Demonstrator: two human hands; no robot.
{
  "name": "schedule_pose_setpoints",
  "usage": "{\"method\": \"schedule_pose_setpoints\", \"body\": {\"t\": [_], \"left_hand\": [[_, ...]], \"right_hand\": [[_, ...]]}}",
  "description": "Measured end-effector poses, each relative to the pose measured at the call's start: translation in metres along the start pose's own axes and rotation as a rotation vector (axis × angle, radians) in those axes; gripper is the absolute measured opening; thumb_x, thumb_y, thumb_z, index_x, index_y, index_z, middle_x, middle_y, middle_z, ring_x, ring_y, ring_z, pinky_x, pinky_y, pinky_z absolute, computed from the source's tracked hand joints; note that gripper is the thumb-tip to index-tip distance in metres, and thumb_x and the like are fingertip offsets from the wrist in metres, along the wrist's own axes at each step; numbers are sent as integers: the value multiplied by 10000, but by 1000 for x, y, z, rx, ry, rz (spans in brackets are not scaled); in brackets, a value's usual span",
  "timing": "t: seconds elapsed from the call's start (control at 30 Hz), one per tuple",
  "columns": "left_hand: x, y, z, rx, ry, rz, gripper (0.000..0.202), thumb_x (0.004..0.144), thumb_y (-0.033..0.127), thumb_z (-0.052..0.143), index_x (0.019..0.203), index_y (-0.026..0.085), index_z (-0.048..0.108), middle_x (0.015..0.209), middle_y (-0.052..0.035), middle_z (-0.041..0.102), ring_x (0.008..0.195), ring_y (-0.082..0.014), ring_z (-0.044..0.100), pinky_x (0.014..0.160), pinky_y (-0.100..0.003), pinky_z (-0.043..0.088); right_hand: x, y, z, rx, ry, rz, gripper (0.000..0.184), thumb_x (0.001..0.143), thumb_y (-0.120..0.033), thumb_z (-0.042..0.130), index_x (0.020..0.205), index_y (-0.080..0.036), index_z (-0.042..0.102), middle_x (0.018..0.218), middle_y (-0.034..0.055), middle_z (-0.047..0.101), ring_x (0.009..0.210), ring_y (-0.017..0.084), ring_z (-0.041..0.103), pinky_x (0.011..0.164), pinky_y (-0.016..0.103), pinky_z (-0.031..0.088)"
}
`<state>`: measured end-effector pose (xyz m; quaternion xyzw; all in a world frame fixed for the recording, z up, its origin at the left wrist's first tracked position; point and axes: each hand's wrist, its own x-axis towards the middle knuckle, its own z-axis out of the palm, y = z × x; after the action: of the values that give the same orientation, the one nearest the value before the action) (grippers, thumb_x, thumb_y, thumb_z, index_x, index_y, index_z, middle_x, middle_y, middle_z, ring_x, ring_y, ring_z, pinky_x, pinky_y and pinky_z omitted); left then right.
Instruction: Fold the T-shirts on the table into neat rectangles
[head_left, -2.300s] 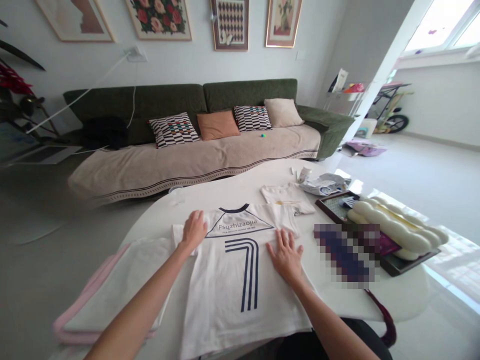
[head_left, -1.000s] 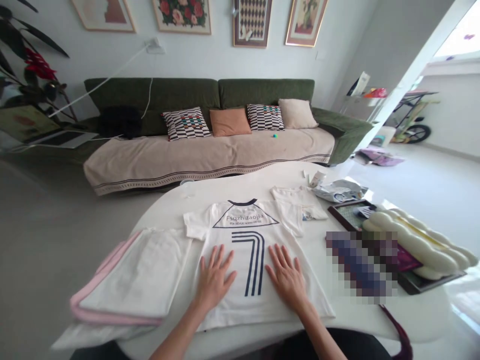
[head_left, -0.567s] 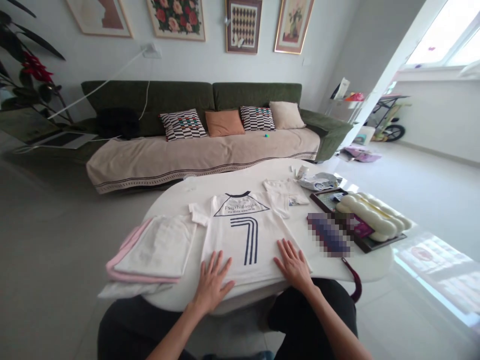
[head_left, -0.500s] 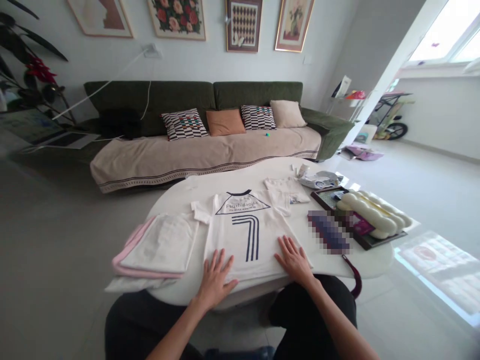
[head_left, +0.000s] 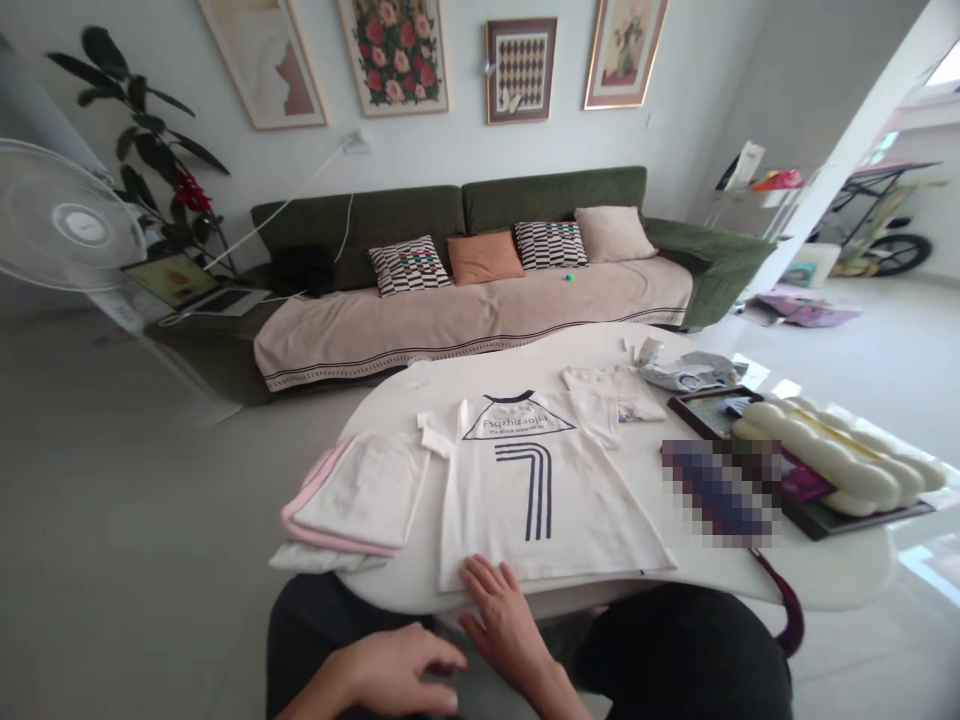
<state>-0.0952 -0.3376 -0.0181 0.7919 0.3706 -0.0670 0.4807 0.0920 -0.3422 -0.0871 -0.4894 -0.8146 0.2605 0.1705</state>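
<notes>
1. Head view, hands: the right hand (head_left: 501, 612) has its fingers stretched out and lying flat over the bottom hem of the white T-shirt (head_left: 559, 500), near the hem's left corner
2. Head view, hands: the left hand (head_left: 401, 668), a little blurred, is raised above the lap just beside the right hand, with its fingers parted and loosely bent, between the dark trouser legs (head_left: 697, 650) and the table edge
3. Head view, shirt: the T-shirt lies spread flat on the white table (head_left: 832, 575), dark-edged collar pointing away from the person, both short sleeves out, a striped "7" below the lettering "Fsqzhizaojia"
4. Head view, left of the shirt: a stack of folded white and pink clothes (head_left: 360, 490) sits at the table's edge, close to the left sleeve
5. Head view, right of the shirt: a folded white top (head_left: 596, 385) lies just behind the right sleeve, with a crumpled plastic package (head_left: 694, 371) beyond it; nearer, a pixelated item (head_left: 716, 495) with a dark red strap (head_left: 784, 600) rests beside a dark-rimmed tray (head_left: 684, 412) bearing a puffy cream object (head_left: 832, 455)
6. Head view, behind: a green sofa (head_left: 555, 190) with a beige throw (head_left: 480, 315) and four cushions, an orange-brown one (head_left: 486, 258) among them
</notes>
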Motion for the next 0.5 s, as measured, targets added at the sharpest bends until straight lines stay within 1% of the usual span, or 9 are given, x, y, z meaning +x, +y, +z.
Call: {"method": "schedule_pose_setpoints", "body": {"t": [0.03, 0.07, 0.1, 0.17, 0.2, 0.23, 0.27, 0.37, 0.5], "left_hand": [[1, -4, -17, -92, -2, 4, 410, 775, 446, 512, 1139, 266, 565, 1057, -4, 639, 967, -200, 583, 837, -280, 443], [6, -10, -36, -166, 43, 11, 410, 800, 440, 475, 1150, 241, 552, 1062, -13, 637, 971, -188, 580, 838, -270, 439], [16, -17, -56, -209, 143, 12, 410, 817, 429, 448, 1151, 212, 546, 1079, -26, 628, 991, -182, 570, 852, -265, 429], [45, -34, -98, -178, 442, -55, 387, 823, 397, 432, 1108, 169, 561, 1091, -47, 620, 1030, -179, 548, 879, -254, 410], [63, -43, -119, -109, 604, -136, 359, 819, 365, 427, 1066, 156, 581, 1069, -54, 628, 1014, -181, 556, 871, -251, 414], [82, -52, -138, -35, 734, -240, 334, 808, 332, 432, 1046, 157, 588, 1058, -53, 631, 1007, -183, 559, 869, -252, 416], [100, -60, -155, -3, 804, -297, 337, 800, 304, 434, 1062, 149, 577, 1075, -68, 621, 1030, -195, 546, 886, -268, 405], [147, -81, -194, 68, 906, -417, 394, 762, 246, 470, 1136, 136, 525, 1187, -116, 541, 1162, -232, 434, 963, -318, 329], [180, -100, -217, 133, 909, -532, 463, 718, 227, 517, 1177, 174, 481, 1290, -138, 437, 1245, -288, 308, 970, -427, 286]], "right_hand": [[-3, 4, 0, -22, 19, -12, 475, 799, -260, 470, 1268, -232, 396, 1322, 43, 427, 1248, 193, 311, 1040, 397, 189], [-5, 7, 0, -43, 46, -17, 460, 786, -227, 483, 1241, -238, 420, 1297, 37, 452, 1227, 196, 336, 1030, 394, 208], [-6, 8, 1, -65, 76, -16, 429, 772, -207, 499, 1197, -240, 457, 1257, 35, 485, 1194, 203, 371, 1013, 396, 233], [-4, 5, 3, -114, 135, 9, 339, 738, -188, 543, 1073, -233, 528, 1141, 38, 550, 1096, 221, 445, 964, 408, 289], [-1, 1, 5, -145, 165, 28, 295, 717, -184, 568, 1008, -226, 551, 1078, 41, 572, 1043, 229, 472, 936, 416, 314], [4, -3, 8, -179, 195, 46, 262, 695, -184, 594, 953, -220, 563, 1022, 44, 584, 995, 236, 490, 907, 422, 334], [9, -6, 12, -213, 231, 62, 252, 672, -187, 620, 917, -216, 569, 982, 48, 589, 959, 242, 499, 882, 429, 350], [23, -7, 29, -304, 393, 75, 300, 606, -239, 687, 883, -225, 573, 920, 57, 590, 887, 258, 510, 815, 449, 378], [32, 7, 58, -388, 682, -3, 302, 585, -351, 686, 852, -264, 575, 881, 65, 589, 854, 275, 509, 757, 473, 380]]}}
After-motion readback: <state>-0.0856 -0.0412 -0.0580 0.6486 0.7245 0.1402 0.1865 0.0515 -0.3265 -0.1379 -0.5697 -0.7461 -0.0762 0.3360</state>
